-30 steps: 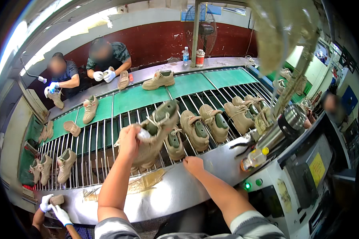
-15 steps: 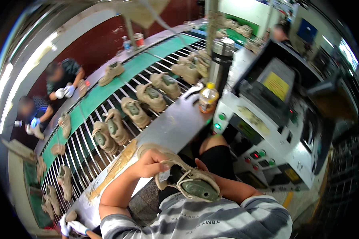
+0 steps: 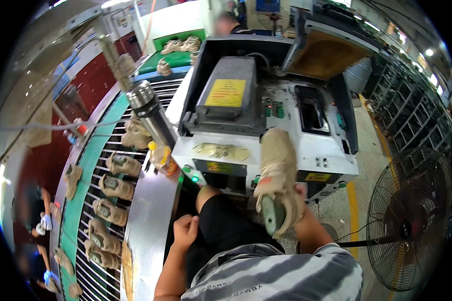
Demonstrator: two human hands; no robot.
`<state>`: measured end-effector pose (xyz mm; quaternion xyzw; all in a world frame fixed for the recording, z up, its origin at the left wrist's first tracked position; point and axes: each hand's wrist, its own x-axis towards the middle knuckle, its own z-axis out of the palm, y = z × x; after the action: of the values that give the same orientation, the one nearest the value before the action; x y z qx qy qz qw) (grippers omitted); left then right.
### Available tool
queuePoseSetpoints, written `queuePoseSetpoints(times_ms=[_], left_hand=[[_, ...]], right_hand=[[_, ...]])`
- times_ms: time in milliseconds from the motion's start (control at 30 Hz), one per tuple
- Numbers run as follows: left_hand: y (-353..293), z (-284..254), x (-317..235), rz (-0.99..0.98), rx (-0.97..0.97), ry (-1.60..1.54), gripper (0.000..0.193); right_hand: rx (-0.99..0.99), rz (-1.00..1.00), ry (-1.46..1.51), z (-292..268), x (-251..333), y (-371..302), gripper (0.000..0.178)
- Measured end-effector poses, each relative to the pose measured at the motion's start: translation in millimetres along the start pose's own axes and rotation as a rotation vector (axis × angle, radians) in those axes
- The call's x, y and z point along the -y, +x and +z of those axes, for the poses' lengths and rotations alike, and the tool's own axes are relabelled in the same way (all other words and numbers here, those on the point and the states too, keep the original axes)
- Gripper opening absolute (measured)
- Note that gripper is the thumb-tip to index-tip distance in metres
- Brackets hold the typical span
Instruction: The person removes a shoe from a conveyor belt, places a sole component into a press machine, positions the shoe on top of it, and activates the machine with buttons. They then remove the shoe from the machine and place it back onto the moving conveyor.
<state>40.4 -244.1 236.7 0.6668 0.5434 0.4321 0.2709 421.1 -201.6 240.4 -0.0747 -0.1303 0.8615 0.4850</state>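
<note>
A beige sneaker is up in front of the white machine, toe away from me, its open collar and green insole toward me. My right hand is closed on its right side, mostly hidden behind the shoe. Over my lap, beside the metal bench edge, my left hand is curled into a loose fist with nothing visible in it. The white machine stands ahead with its dark lid raised. A dark rectangular cavity lies beyond the sneaker to the right.
Several beige shoes rest on the roller conveyor at left. A steel flask and a yellow-capped bottle stand by the bench. A large black fan is at right. Gloved co-workers sit across the conveyor.
My view has swung right toward the machine. The sneaker has gone from both hands at my lap to my right hand alone, out ahead. My left hand has let go of it.
</note>
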Motion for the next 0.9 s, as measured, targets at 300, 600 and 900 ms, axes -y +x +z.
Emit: queuePoseSetpoints(times_ms=[300,600,900], left_hand=[[-98.3,34.0,176.8,-0.656,-0.254,-0.078,0.039],[-62.3,56.6,161.2,-0.664,-0.138,-0.029,0.036],[-33.0,88.1,142.8,-0.616,-0.024,-0.048,0.032]], right_hand=[[-0.944,-0.846,-1.482,13.6,324.5,47.1,0.086],[-1.425,0.037,-2.161,-0.7,421.2,169.2,0.083],[-1.373,-0.095,-2.367,-16.8,342.3,118.1,0.067]])
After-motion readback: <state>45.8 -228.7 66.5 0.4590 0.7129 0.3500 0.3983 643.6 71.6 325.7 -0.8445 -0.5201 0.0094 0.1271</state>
